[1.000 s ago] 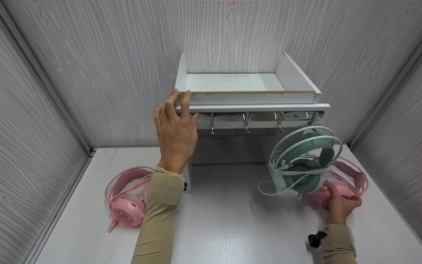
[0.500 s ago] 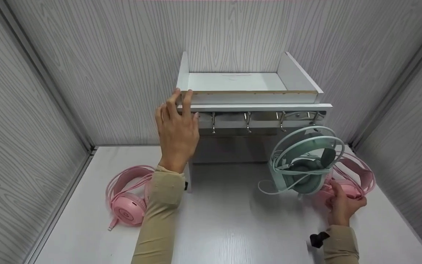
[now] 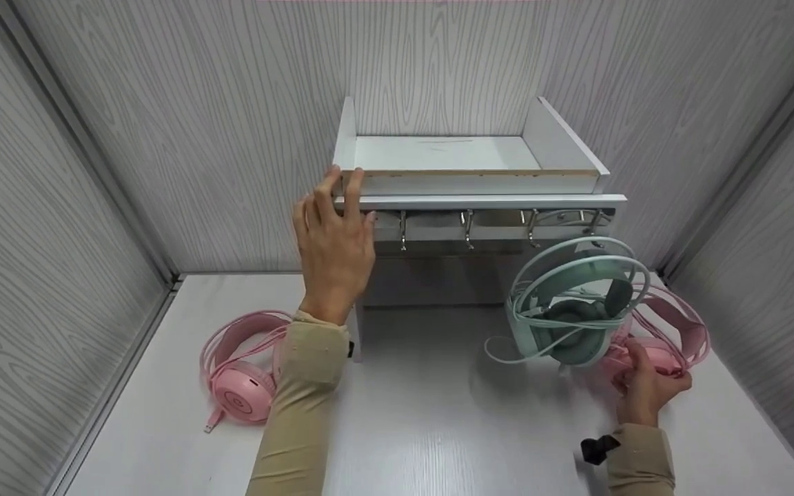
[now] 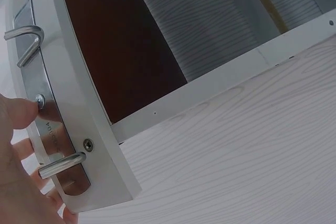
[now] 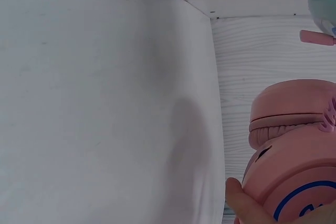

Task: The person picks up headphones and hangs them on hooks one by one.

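Observation:
My left hand (image 3: 335,255) grips the left end of a white wooden shelf (image 3: 473,184), fingers over its front edge. In the left wrist view the thumb (image 4: 21,114) presses a screw on the metal hook rail (image 4: 50,124). At the right, my right hand (image 3: 647,389) holds pink headphones (image 3: 695,337) by an ear cup, low by the table. The right wrist view shows their ear cups (image 5: 294,100) up close. Mint-green headphones (image 3: 576,334) with looped cable hang from the rail's right end and partly cover the pink pair.
Another pair of pink headphones (image 3: 242,393) lies on the white table (image 3: 411,427) at the left, partly behind my left sleeve (image 3: 311,393). Bare metal hooks (image 3: 468,231) line the rail left of the green pair. Wood-grain panels (image 3: 231,124) enclose the table's back and sides.
My right hand and its pink headphones have shifted slightly right. The left hand keeps its grip on the shelf, and the green headphones still hang in place.

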`<state>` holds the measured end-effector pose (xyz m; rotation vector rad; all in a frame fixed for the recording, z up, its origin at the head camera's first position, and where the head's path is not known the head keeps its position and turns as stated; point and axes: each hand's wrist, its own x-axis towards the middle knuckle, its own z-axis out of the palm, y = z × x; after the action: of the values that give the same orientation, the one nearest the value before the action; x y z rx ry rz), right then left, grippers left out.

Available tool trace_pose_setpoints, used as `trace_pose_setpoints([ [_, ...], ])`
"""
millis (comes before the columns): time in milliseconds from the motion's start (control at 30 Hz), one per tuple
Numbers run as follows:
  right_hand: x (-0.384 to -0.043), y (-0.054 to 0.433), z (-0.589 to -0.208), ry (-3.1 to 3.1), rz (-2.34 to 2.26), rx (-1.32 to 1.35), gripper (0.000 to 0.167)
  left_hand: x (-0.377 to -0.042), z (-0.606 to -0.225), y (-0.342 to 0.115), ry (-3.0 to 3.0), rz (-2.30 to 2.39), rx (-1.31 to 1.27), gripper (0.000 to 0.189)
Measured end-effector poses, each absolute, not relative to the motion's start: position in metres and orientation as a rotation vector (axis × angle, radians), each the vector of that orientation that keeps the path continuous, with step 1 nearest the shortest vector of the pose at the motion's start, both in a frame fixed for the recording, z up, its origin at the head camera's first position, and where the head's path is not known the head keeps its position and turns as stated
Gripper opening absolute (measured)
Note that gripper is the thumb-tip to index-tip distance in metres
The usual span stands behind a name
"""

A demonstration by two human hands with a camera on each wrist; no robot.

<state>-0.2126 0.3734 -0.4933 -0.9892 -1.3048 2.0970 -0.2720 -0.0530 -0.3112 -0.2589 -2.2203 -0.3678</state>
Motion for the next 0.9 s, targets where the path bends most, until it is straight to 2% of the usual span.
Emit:
trace_pose_setpoints([
  [667,-0.2070,0.3756,-0.4872,-1.176,2.058,-0.875,0.092,-0.2721,-0.3113,-0.0517,-2.214,-0.371,-0.262,0.053],
  [900,-0.2068,0.3768,-0.4861,-1.192,2.030,-0.892,0.095,-0.2713,-0.3105,-0.0524,-2.218,-0.375,-0.256,0.052],
])
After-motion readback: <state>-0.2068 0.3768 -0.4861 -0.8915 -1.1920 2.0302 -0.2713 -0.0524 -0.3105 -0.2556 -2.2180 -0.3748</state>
